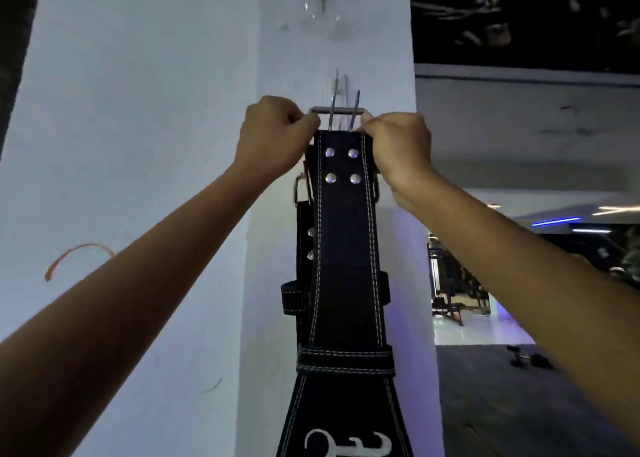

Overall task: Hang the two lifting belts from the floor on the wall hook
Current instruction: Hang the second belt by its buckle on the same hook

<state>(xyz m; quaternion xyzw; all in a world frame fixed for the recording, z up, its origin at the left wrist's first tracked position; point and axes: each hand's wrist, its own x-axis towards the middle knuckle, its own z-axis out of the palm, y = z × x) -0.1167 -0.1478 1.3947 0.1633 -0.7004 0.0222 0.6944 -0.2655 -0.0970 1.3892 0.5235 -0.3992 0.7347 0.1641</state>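
Your left hand (273,134) and right hand (394,145) are each pinched on one end of the front belt's (343,235) buckle (341,110), held between them just below the wall hook (341,82). A second belt (303,235) hangs directly behind. Judged step: hanging; next, raise the buckle bar and seat it over the hook.

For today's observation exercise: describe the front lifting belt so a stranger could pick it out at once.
Find the white pillar. Both hands, left hand and right hand, grip the front belt by its steel buckle against it. It is black with white stitching and four rivets, overlapping a second belt that peeks out behind its left edge.
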